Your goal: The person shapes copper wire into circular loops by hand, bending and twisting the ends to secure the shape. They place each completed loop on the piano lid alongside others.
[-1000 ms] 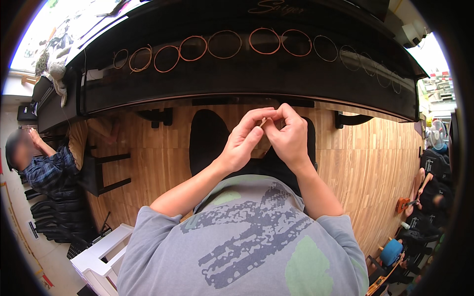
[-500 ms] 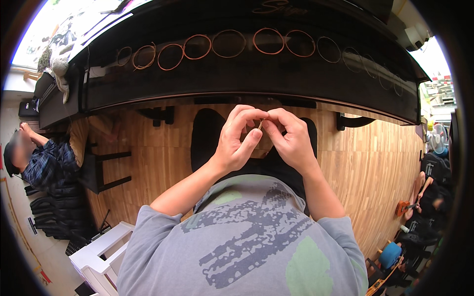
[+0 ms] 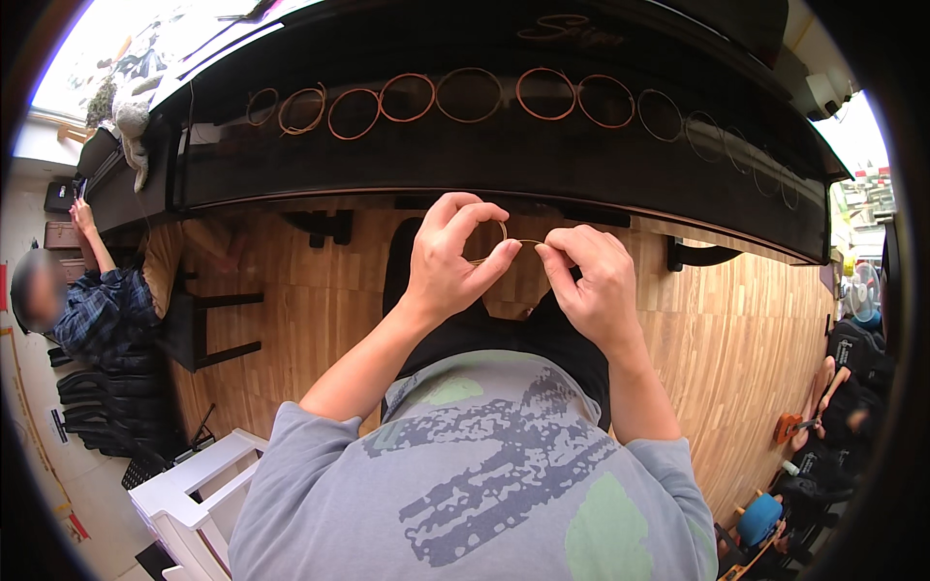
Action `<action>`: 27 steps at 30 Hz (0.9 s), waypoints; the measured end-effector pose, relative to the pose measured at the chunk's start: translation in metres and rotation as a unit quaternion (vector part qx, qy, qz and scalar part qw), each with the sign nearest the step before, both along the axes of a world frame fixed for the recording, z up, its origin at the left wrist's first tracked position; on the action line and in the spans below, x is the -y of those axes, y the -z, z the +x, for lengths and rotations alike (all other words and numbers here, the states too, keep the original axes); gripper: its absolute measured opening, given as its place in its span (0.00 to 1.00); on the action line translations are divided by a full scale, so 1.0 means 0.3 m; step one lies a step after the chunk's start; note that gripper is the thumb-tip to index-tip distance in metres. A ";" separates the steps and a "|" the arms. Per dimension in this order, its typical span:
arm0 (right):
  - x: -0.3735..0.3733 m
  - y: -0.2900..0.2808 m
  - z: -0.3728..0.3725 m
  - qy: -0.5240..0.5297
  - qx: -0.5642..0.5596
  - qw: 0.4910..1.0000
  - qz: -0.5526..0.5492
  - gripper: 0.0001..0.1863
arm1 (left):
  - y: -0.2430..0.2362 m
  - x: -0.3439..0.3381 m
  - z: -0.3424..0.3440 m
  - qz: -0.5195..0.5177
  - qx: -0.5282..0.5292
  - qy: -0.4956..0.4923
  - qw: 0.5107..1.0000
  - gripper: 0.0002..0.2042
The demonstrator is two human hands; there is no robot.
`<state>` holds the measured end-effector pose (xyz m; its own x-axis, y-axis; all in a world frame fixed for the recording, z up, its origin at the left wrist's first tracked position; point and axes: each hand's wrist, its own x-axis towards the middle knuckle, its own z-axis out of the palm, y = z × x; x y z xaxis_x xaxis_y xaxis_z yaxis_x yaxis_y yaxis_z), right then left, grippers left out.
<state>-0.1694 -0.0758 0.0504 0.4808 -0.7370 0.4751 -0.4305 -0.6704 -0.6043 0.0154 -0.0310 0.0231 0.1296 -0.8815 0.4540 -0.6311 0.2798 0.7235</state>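
Above my lap, my left hand (image 3: 448, 257) pinches a thin brass-coloured wire string (image 3: 529, 241) bent into a loop. Its other end is between the fingertips of my right hand (image 3: 593, 281), so a short length spans the gap between the hands. Part of the loop hides behind my left fingers. Beyond my hands, a row of coiled strings lies on the glossy black piano (image 3: 417, 165). Several coils are copper-coloured, such as the copper coil (image 3: 354, 138) left of centre. Toward the right the coils turn silvery and thin, like the silver coil (image 3: 640, 108).
The piano's front edge (image 3: 387, 199) runs across just beyond my hands. A person in a plaid shirt (image 3: 102, 315) sits at the left by a black bench (image 3: 218, 302). White furniture (image 3: 199, 494) stands at lower left. People sit at right, one with a small orange guitar (image 3: 787, 427).
My hands have moved apart from each other, and a length of the string now shows between them. The seated person at left has raised an arm toward the piano's end.
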 end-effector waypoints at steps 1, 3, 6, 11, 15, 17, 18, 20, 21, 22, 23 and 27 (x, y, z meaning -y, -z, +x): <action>-0.003 0.001 0.002 -0.001 0.011 1.000 0.019 0.04 | 0.001 0.000 -0.001 0.010 -0.044 0.015 0.999 0.11; -0.009 0.008 0.012 -0.002 0.035 0.998 0.058 0.03 | 0.004 -0.002 -0.005 0.031 -0.130 0.044 0.990 0.12; -0.029 0.021 0.047 -0.004 0.098 0.991 0.091 0.03 | 0.013 -0.025 -0.047 0.087 -0.372 0.142 0.913 0.13; -0.023 0.015 0.036 -0.010 0.051 0.998 0.041 0.03 | 0.005 -0.031 -0.078 0.140 -0.501 0.166 0.838 0.16; -0.018 0.004 0.029 -0.027 -0.020 0.998 -0.044 0.04 | 0.005 -0.033 -0.072 0.195 -0.497 0.168 0.829 0.21; -0.004 0.006 0.024 -0.024 -0.059 0.995 -0.075 0.06 | -0.005 -0.031 -0.075 0.213 -0.486 0.168 0.831 0.21; 0.003 0.006 0.021 -0.023 -0.079 0.993 -0.090 0.07 | -0.010 -0.031 -0.077 0.223 -0.480 0.167 0.832 0.22; 0.011 0.005 0.016 -0.024 -0.091 0.993 -0.075 0.06 | -0.014 -0.031 -0.073 0.236 -0.494 0.164 0.821 0.21; 0.014 0.004 0.013 -0.024 -0.098 0.993 -0.068 0.05 | -0.015 -0.030 -0.071 0.242 -0.500 0.163 0.815 0.20; 0.018 0.004 0.011 -0.024 -0.093 0.994 -0.052 0.05 | -0.016 -0.028 -0.069 0.246 -0.497 0.162 0.816 0.21; 0.021 0.005 0.008 -0.024 -0.088 0.995 -0.035 0.05 | -0.017 -0.026 -0.067 0.251 -0.493 0.160 0.817 0.21; 0.034 0.009 -0.005 -0.027 -0.075 0.996 0.043 0.07 | -0.029 -0.020 -0.055 0.278 -0.482 0.175 0.813 0.23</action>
